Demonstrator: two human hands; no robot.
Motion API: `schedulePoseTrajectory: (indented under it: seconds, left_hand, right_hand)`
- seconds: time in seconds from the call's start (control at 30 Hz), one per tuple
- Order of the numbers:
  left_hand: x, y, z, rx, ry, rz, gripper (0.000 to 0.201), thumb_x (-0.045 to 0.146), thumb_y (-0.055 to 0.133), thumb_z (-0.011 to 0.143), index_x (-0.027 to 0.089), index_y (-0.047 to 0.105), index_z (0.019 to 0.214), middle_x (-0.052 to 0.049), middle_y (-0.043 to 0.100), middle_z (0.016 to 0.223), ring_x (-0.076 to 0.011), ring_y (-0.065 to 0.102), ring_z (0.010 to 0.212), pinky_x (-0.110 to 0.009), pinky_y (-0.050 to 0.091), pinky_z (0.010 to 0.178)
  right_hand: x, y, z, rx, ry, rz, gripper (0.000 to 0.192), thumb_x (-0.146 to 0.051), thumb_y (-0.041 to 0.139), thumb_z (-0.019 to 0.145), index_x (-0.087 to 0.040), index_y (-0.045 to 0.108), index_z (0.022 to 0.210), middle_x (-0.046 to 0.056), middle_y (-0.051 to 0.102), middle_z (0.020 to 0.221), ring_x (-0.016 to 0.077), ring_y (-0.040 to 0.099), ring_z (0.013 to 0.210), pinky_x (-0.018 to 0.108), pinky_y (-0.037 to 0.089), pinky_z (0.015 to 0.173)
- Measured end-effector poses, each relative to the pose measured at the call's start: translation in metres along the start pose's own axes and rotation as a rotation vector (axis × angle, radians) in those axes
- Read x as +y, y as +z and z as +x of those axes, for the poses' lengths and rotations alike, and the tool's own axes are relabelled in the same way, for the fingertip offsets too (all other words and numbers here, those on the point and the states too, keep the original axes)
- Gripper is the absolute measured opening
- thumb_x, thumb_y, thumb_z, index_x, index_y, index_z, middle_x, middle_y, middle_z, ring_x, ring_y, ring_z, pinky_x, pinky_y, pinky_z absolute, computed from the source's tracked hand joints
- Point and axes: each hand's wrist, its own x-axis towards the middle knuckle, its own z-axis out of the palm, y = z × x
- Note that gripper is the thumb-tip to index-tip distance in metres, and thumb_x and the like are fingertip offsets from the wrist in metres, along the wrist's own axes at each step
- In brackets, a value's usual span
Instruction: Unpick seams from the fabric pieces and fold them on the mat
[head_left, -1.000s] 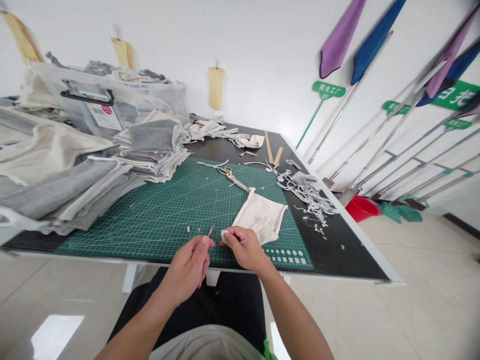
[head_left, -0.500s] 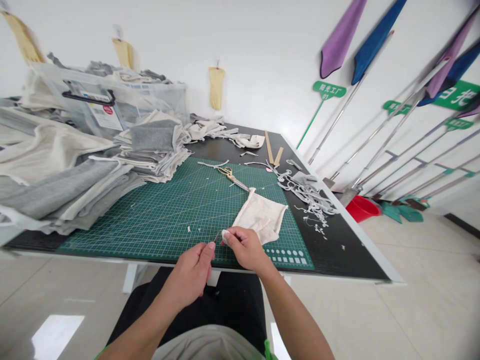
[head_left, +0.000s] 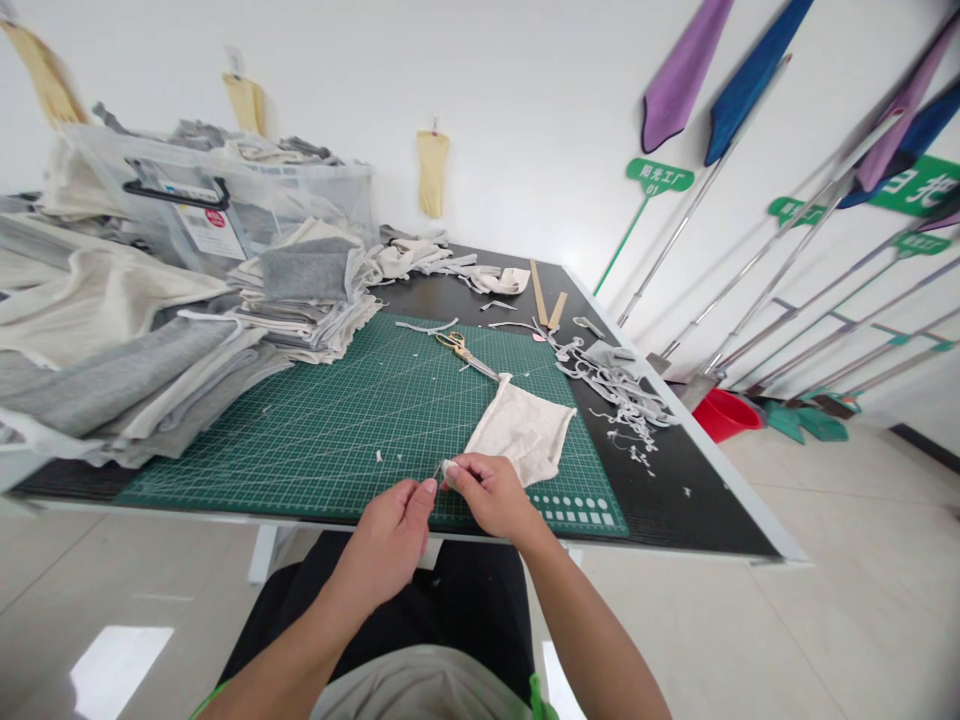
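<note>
Over the front edge of the cutting mat, my left hand is closed in a pinch on a thin pointed tool. Only its slim tip shows; its kind I cannot make out. The tip meets a small bunched bit of off-white cloth pinched by my right hand, thumb on top. From under that hand the cream fabric piece spreads flat over the mat, its edges curled. Just beyond it lie gold-handled scissors, blades pointing at the cloth.
The green cutting mat lies on a black table. Stacks of grey and cream fabric and a clear plastic bin stand left. Grey fabric scraps and wooden strips lie right, beyond which tools lean against the wall.
My left hand has shifted slightly right and closer to my right hand, with less of the tool showing. The cloth and my right hand stay nearly in place.
</note>
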Motion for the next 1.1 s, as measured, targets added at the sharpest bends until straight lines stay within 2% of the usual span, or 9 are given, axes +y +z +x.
schedulePoseTrajectory:
  seconds: [0.3, 0.47, 0.6, 0.7, 0.77, 0.9, 0.97, 1.03, 1.1]
  left_hand:
    - [-0.001, -0.002, 0.001, 0.064, 0.014, -0.008, 0.044, 0.054, 0.035, 0.089, 0.019, 0.049, 0.067, 0.004, 0.048, 0.042, -0.0101, 0.043, 0.037, -0.021, 0.031, 0.039]
    - [0.002, -0.003, -0.001, 0.127, -0.1, -0.27, 0.043, 0.057, 0.037, 0.087, 0.018, 0.051, 0.076, 0.007, 0.046, 0.041, -0.0085, 0.038, 0.029, -0.019, 0.026, 0.031]
    - [0.003, -0.005, 0.001, 0.235, -0.116, -0.487, 0.043, 0.058, 0.038, 0.086, 0.018, 0.049, 0.078, 0.007, 0.044, 0.042, -0.0073, 0.036, 0.028, -0.018, 0.023, 0.029]
    - [0.003, -0.012, 0.006, 0.246, -0.127, -0.608, 0.046, 0.061, 0.036, 0.085, 0.018, 0.051, 0.084, 0.006, 0.046, 0.045, -0.0087, 0.037, 0.029, -0.019, 0.024, 0.029]
    - [0.003, -0.022, 0.011, 0.232, -0.1, -0.533, 0.047, 0.061, 0.033, 0.086, 0.018, 0.053, 0.085, 0.006, 0.046, 0.046, -0.0098, 0.038, 0.031, -0.021, 0.026, 0.031]
    - [0.005, -0.048, 0.023, 0.388, 0.038, 0.072, 0.042, 0.058, 0.043, 0.084, 0.019, 0.057, 0.076, 0.002, 0.054, 0.056, -0.0126, 0.049, 0.049, -0.023, 0.034, 0.046]
    - [0.006, -0.053, 0.026, 0.45, 0.076, 0.309, 0.039, 0.057, 0.049, 0.08, 0.02, 0.057, 0.071, 0.002, 0.056, 0.059, -0.0136, 0.051, 0.056, -0.024, 0.035, 0.053]
    - [0.007, -0.048, 0.026, 0.395, 0.123, 0.376, 0.037, 0.055, 0.052, 0.079, 0.02, 0.055, 0.07, 0.003, 0.055, 0.059, -0.0134, 0.049, 0.057, -0.024, 0.035, 0.055]
    - [0.008, -0.036, 0.025, 0.284, 0.185, 0.321, 0.033, 0.052, 0.053, 0.08, 0.02, 0.058, 0.074, 0.003, 0.056, 0.061, -0.0129, 0.05, 0.058, -0.024, 0.036, 0.057]
  right_hand:
    - [-0.001, -0.001, 0.0, -0.01, 0.018, -0.002, 0.029, -0.032, 0.045, 0.094, -0.017, 0.066, 0.079, 0.0, 0.064, 0.07, 0.0115, 0.058, 0.066, 0.021, 0.04, 0.063]
    - [-0.001, -0.001, 0.0, -0.004, 0.008, -0.003, 0.031, -0.033, 0.045, 0.094, -0.017, 0.066, 0.077, 0.0, 0.064, 0.068, 0.0115, 0.057, 0.064, 0.021, 0.04, 0.062]
    - [-0.002, -0.001, 0.0, -0.002, 0.01, -0.01, 0.032, -0.034, 0.044, 0.094, -0.017, 0.067, 0.078, 0.0, 0.065, 0.069, 0.0119, 0.058, 0.064, 0.022, 0.04, 0.062]
    - [-0.002, -0.001, 0.0, -0.005, 0.006, -0.009, 0.032, -0.033, 0.044, 0.094, -0.017, 0.067, 0.079, 0.001, 0.066, 0.071, 0.0118, 0.058, 0.065, 0.022, 0.041, 0.062]
    - [-0.002, -0.001, 0.0, -0.009, -0.001, -0.003, 0.032, -0.032, 0.044, 0.094, -0.017, 0.067, 0.079, 0.001, 0.066, 0.071, 0.0116, 0.059, 0.066, 0.021, 0.04, 0.063]
    - [-0.001, -0.001, 0.0, -0.01, -0.004, -0.004, 0.032, -0.032, 0.045, 0.094, -0.017, 0.068, 0.079, 0.0, 0.065, 0.068, 0.011, 0.057, 0.064, 0.021, 0.039, 0.061]
    - [-0.002, -0.001, 0.0, -0.005, -0.001, -0.011, 0.032, -0.033, 0.044, 0.094, -0.017, 0.068, 0.079, 0.0, 0.064, 0.068, 0.0111, 0.057, 0.063, 0.021, 0.039, 0.061]
    - [-0.002, -0.001, 0.0, -0.007, -0.006, -0.02, 0.032, -0.033, 0.044, 0.094, -0.017, 0.068, 0.08, 0.0, 0.065, 0.069, 0.0115, 0.057, 0.064, 0.022, 0.039, 0.062]
    - [-0.002, -0.001, 0.0, -0.013, -0.014, -0.028, 0.031, -0.033, 0.044, 0.094, -0.018, 0.068, 0.082, 0.0, 0.065, 0.069, 0.0118, 0.058, 0.064, 0.022, 0.04, 0.062]
